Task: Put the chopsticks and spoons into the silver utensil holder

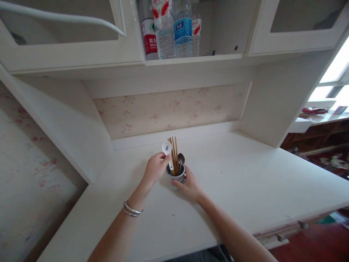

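A mug (177,178) with a dark inside stands upright on the white desk. Several wooden chopsticks (174,153) and a metal spoon (181,158) lean in it. My left hand (156,167) pinches a white ceramic spoon (167,147) with a blue mark in its bowl. The bowl points up, and the handle's lower end is at the mug's mouth; I cannot tell if it touches the rim. My right hand (190,185) is wrapped round the mug's right and front sides, thumb across the front.
The white desk (223,174) spreads around the mug. Above it hangs a cabinet (196,62) holding several plastic bottles (183,31). A side panel (275,91) rises at the right, and a papered wall (35,153) is on the left. Drawer knobs (302,224) show below the front edge.
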`<action>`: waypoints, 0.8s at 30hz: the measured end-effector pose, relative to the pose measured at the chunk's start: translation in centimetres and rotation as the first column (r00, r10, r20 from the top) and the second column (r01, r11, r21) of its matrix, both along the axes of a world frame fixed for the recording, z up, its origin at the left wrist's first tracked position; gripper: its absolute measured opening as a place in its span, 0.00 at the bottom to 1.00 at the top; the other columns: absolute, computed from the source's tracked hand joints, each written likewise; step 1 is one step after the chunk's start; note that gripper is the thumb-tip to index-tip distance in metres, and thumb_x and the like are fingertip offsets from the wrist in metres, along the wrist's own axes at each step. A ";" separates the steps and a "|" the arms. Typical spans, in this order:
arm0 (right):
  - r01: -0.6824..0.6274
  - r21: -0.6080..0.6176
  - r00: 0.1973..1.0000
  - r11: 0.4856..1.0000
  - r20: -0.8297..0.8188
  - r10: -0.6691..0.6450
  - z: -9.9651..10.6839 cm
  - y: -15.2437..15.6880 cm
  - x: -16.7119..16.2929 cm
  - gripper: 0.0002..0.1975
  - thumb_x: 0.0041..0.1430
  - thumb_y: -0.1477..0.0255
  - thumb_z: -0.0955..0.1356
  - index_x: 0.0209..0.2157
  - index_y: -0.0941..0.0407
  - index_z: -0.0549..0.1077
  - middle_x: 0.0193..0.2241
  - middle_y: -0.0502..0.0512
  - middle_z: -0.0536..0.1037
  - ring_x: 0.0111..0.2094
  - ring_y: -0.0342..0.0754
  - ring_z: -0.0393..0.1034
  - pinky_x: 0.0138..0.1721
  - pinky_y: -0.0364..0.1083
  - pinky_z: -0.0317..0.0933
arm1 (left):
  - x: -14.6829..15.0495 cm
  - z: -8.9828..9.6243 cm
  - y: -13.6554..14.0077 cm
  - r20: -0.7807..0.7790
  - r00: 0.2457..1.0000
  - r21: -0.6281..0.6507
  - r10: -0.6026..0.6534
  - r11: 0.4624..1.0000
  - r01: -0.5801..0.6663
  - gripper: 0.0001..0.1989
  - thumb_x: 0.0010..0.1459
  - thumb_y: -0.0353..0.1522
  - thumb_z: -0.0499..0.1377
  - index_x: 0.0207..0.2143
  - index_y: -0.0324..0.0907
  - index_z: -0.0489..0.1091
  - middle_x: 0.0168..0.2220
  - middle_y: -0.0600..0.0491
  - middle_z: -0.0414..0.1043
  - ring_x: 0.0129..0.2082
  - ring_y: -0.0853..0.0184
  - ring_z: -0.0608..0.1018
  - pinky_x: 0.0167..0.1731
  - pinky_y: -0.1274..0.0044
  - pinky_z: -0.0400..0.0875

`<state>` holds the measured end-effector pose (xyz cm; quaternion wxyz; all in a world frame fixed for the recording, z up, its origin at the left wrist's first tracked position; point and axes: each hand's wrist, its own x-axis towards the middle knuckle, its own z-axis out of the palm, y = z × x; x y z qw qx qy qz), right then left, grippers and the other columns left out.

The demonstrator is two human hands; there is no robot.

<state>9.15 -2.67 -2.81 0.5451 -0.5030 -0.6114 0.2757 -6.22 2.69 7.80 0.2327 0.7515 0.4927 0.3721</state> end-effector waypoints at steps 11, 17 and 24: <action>-0.004 -0.003 0.997 1.000 0.081 0.004 -0.1 0.0 0.0 0.33 0.47 0.62 0.74 0.54 0.53 0.63 0.49 0.58 0.73 0.48 0.55 0.69 0.47 0.54 0.64 | 2.0 -3.5 -1.6 -0.284 0.954 0.202 0.099 0.979 -0.042 0.16 0.61 0.40 0.52 0.33 0.43 0.77 0.35 0.50 0.71 0.38 0.66 0.74 0.40 0.77 0.65; 0.000 -0.016 0.997 1.000 0.079 0.002 -0.3 0.0 0.0 0.33 0.47 0.62 0.74 0.54 0.52 0.63 0.48 0.58 0.74 0.47 0.55 0.69 0.46 0.54 0.64 | 1.9 -3.5 -1.7 -0.352 0.929 0.178 0.111 0.983 -0.051 0.16 0.60 0.41 0.53 0.32 0.45 0.78 0.38 0.50 0.71 0.39 0.65 0.75 0.40 0.76 0.66; -0.015 0.005 0.997 1.000 0.073 0.014 0.2 -0.2 0.0 0.33 0.47 0.63 0.74 0.55 0.51 0.62 0.48 0.58 0.73 0.48 0.55 0.69 0.46 0.53 0.64 | 1.7 -3.4 -1.8 -0.306 0.948 0.119 0.092 0.991 -0.058 0.17 0.59 0.44 0.53 0.34 0.45 0.78 0.36 0.50 0.70 0.36 0.66 0.75 0.39 0.75 0.66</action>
